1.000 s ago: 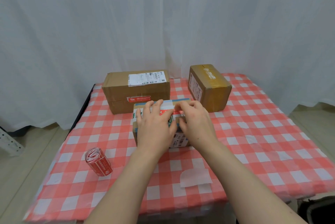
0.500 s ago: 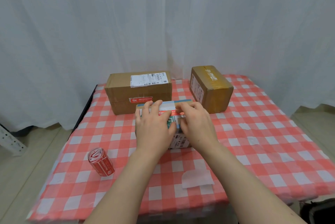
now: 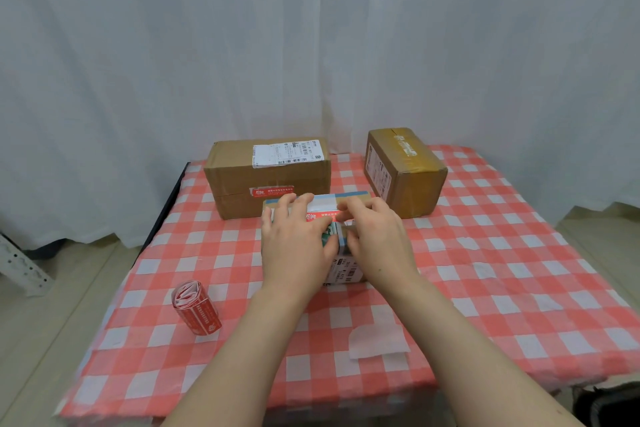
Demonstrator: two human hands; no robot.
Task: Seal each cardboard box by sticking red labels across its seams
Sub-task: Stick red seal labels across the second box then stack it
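Observation:
A small cardboard box (image 3: 346, 271) with blue tape and printed stickers sits mid-table. A red label (image 3: 320, 217) lies across its top. My left hand (image 3: 294, 243) rests flat on the box's left half, fingers straight, pressing on the label's left end. My right hand (image 3: 377, 239) lies on the right half, fingertips pressing the label's right end. Behind it stands a wide cardboard box (image 3: 266, 181) with a red label (image 3: 272, 191) on its front seam. A taped brown box (image 3: 405, 170) stands at the back right. A roll of red labels (image 3: 197, 310) lies at the front left.
A white backing paper (image 3: 377, 340) lies near the front edge of the red-and-white checked tablecloth (image 3: 519, 271). White curtains hang behind the table. A metal shelf bracket (image 3: 20, 264) stands on the floor at the left.
Both hands stay on the small box; the fingers have slid slightly along the red label. The camera view has shifted a little.

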